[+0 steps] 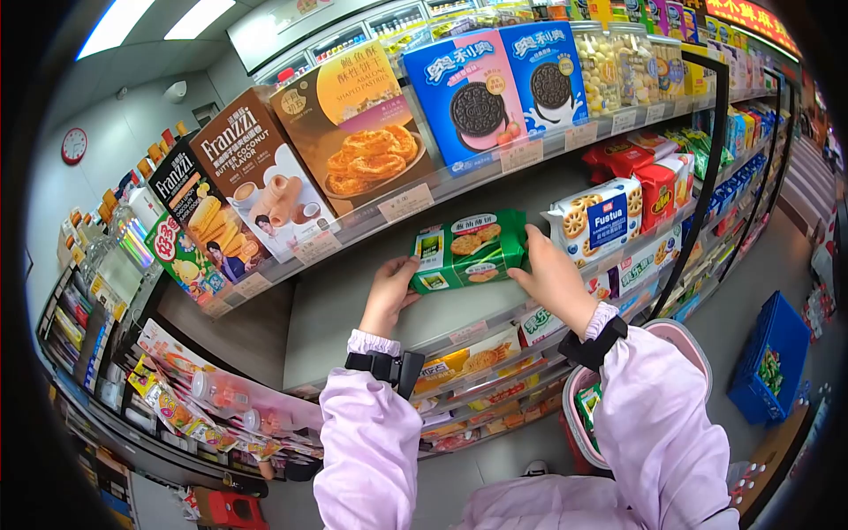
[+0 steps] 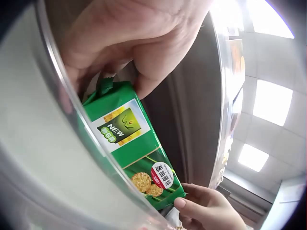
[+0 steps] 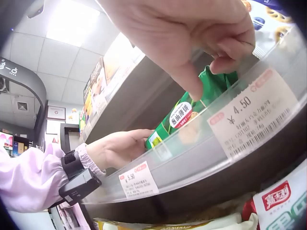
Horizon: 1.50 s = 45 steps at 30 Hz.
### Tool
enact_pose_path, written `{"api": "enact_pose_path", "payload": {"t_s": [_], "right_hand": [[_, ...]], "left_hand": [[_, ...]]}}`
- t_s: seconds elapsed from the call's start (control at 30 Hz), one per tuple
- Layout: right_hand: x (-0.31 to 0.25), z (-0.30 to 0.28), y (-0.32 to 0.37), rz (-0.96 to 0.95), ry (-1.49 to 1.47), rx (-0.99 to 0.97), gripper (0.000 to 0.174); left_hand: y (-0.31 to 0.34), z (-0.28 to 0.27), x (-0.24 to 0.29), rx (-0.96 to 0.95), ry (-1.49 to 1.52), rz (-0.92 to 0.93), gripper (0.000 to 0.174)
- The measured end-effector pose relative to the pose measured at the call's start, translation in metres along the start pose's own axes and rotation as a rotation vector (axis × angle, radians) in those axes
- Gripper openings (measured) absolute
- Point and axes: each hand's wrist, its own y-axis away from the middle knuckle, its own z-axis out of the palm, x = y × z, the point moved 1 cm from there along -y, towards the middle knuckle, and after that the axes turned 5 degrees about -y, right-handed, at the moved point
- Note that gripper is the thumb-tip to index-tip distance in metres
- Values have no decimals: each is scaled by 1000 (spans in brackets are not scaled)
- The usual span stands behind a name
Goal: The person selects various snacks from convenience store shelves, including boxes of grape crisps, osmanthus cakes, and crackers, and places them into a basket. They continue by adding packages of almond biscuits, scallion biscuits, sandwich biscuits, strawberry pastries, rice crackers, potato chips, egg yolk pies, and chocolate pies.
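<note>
A green cracker packet (image 1: 468, 251) with pictures of round crackers is held level over the grey shelf board (image 1: 340, 309), behind the clear front lip. My left hand (image 1: 389, 288) grips its left end, thumb on the near top edge. At the packet's other end, my right hand (image 1: 555, 277) pinches the crimped wrapper. The left wrist view shows the left hand (image 2: 129, 43) around one end of the packet (image 2: 129, 139), with the right fingers at the far corner. In the right wrist view the clear lip partly covers the packet (image 3: 184, 115).
Right of the packet stands a Fustua biscuit pack (image 1: 601, 221), beside red packs (image 1: 658, 190). Large boxes, including an Oreo box (image 1: 468, 102), line the shelf above. A pink basket (image 1: 579, 397) holding green packets is below my right arm. A blue crate (image 1: 768, 353) sits on the floor.
</note>
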Motion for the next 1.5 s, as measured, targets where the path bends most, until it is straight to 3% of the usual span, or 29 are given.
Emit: {"api": "enact_pose_path", "payload": {"t_s": [0.03, 0.07, 0.2, 0.3, 0.5, 0.63, 0.7, 0.87, 0.97, 1.0, 1.1, 1.2, 1.33, 1.43, 1.5], "right_hand": [[-2, -1, 0, 59, 23, -31, 51], [-2, 1, 1, 29, 42, 13, 39], [4, 6, -2, -6, -34, 81, 26], [-7, -9, 7, -68, -225, 116, 32], [-23, -74, 78, -66, -398, -54, 38], [10, -114, 148, 99, -421, -251, 43], [37, -132, 186, 272, -376, -337, 44], [112, -153, 261, 599, -277, -441, 40], [170, -149, 304, 577, -317, -461, 36], [192, -145, 321, 677, -301, -500, 35], [246, -129, 362, 753, -353, -491, 34], [281, -115, 387, 641, -240, -494, 32], [318, -97, 400, 721, -225, -588, 28], [333, -84, 399, 636, -22, -754, 21], [343, -78, 399, 586, -4, -801, 22]], "left_hand": [[1, 1, 1, -20, 16, -14, 38], [-1, 1, -1, -61, 68, -10, 38], [2, 1, -3, -100, 63, 45, 40], [38, 2, 7, 167, 47, 153, 42], [155, 29, -12, 295, 154, 436, 44], [208, 83, -51, 246, -3, 386, 51], [218, 117, -76, 58, 92, 253, 51], [226, 220, -173, -199, 270, 22, 47], [229, 268, -232, -311, 219, -126, 45], [230, 280, -257, -346, 178, -193, 45], [235, 311, -295, -383, -7, -183, 46], [235, 328, -300, -385, -364, -127, 38], [234, 348, -277, -498, -798, -206, 36], [237, 360, -290, -489, -784, -236, 30], [237, 366, -343, -512, -728, -248, 31]]}}
